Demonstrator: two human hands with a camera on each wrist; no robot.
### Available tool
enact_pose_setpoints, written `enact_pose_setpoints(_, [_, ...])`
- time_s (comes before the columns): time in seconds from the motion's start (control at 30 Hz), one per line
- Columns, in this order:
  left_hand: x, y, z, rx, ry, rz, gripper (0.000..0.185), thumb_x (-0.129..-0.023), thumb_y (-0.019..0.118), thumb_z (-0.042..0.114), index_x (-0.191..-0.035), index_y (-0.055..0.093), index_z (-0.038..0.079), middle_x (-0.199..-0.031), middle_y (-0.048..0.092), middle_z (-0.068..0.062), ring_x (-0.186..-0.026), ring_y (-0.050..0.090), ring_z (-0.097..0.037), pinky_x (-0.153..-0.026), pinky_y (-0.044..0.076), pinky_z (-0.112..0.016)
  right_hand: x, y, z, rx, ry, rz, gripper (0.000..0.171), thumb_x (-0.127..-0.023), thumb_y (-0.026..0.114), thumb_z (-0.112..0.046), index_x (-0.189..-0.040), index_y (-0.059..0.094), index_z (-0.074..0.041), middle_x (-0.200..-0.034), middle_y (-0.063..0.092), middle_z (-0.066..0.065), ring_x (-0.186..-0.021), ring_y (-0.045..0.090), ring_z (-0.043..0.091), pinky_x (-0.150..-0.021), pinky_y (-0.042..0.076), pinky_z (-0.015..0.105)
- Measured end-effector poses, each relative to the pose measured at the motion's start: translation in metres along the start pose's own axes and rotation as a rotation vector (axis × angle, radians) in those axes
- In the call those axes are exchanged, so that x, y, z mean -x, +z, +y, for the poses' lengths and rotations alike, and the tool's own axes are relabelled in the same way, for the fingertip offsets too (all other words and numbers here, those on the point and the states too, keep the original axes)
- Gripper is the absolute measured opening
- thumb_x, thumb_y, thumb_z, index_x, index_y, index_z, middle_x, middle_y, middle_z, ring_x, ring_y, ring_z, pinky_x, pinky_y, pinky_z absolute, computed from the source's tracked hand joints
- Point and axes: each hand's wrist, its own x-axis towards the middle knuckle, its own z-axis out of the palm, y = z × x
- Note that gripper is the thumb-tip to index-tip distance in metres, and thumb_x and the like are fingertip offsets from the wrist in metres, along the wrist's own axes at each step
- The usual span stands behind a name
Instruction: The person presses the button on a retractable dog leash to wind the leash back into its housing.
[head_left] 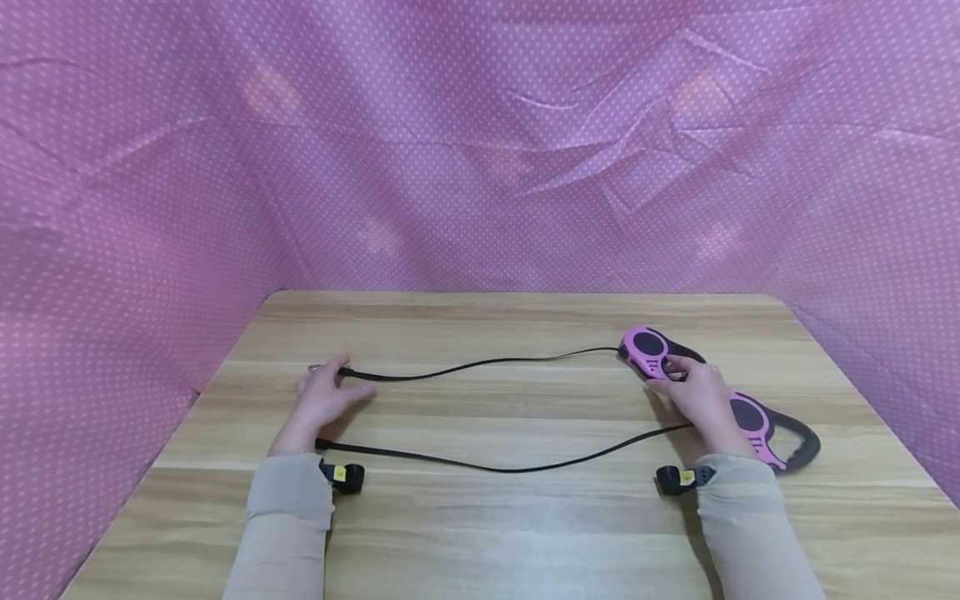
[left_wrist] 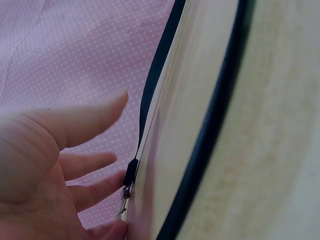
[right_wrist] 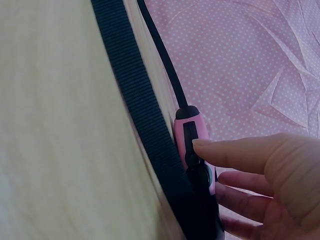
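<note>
Head view shows a wooden table (head_left: 480, 517) with two pink and black retractable leashes lying at its right side, each with a black strap pulled out to the left. The farther leash (head_left: 651, 352) sits under the fingertips of the right hand (head_left: 697, 396), whose thumb presses the button on its top while the other fingers lie loosely along its side; the right wrist view confirms the thumb (right_wrist: 235, 152) resting on the black button strip, not a full grip. Its strap (head_left: 480, 364) runs in a shallow curve across the table to the left hand (head_left: 322, 398), which lies relaxed and open on the wood, fingers straight, with the strap's end and metal clip (left_wrist: 124, 197) just at its fingertips; the left wrist view shows nothing clasped in it. The nearer leash (head_left: 765, 429) lies partly under the right wrist, and its strap (head_left: 495, 462) sags toward the near edge and ends close by the left forearm. As far as I can judge, both straps are fully drawn out and nothing has been wound back; what remains is reeling each strap into its housing, beginning with the farther one.
</note>
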Motion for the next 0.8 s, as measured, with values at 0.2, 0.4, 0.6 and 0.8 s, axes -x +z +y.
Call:
enact_pose_setpoints(0.2, [0.0, -0.002, -0.002, -0.059, 0.039, 0.027, 0.066, -0.093, 0.065, 0.023, -0.147, 0.038, -0.005, -0.146, 0.042, -0.032, -0.135, 0.027, -0.052, -0.112, 0.016, -0.061, 0.001, 0.0, 0.0, 0.0, 0.006, -0.004, 0.066, -0.09, 0.07, -0.026, -0.139, 0.046, 0.011, -0.14, 0.045, 0.037, -0.133, 0.034, 0.056, -0.109, 0.028, 0.064])
enact_pose_setpoints(0.4, [0.003, -0.003, -0.002, -0.055, 0.037, 0.051, 0.043, -0.09, 0.067, 0.009, -0.13, 0.059, -0.004, -0.139, 0.053, -0.028, -0.13, 0.035, -0.049, -0.108, 0.018, -0.058, 0.002, 0.0, 0.0, 0.0, -0.005, -0.007, 0.066, -0.09, 0.07, -0.026, -0.139, 0.046, 0.011, -0.14, 0.048, 0.035, -0.133, 0.035, 0.054, -0.109, 0.029, 0.063])
enact_pose_setpoints(0.6, [0.007, -0.005, -0.001, -0.066, 0.006, 0.045, 0.032, -0.09, 0.068, 0.007, -0.121, 0.066, -0.001, -0.132, 0.06, -0.025, -0.127, 0.041, -0.046, -0.108, 0.021, -0.057, 0.002, -0.001, 0.002, -0.008, -0.007, -0.024, 0.069, -0.09, 0.07, -0.028, -0.141, 0.043, 0.011, -0.14, 0.048, 0.034, -0.135, 0.035, 0.053, -0.108, 0.029, 0.064])
enact_pose_setpoints(0.8, [0.01, -0.005, -0.002, -0.078, -0.039, 0.029, 0.029, -0.091, 0.066, 0.01, -0.12, 0.068, 0.003, -0.133, 0.06, -0.024, -0.128, 0.039, -0.047, -0.111, 0.021, -0.059, 0.003, -0.001, 0.001, -0.022, 0.013, -0.013, 0.068, -0.091, 0.069, -0.026, -0.14, 0.042, 0.013, -0.136, 0.052, 0.034, -0.129, 0.044, 0.051, -0.105, 0.035, 0.06])
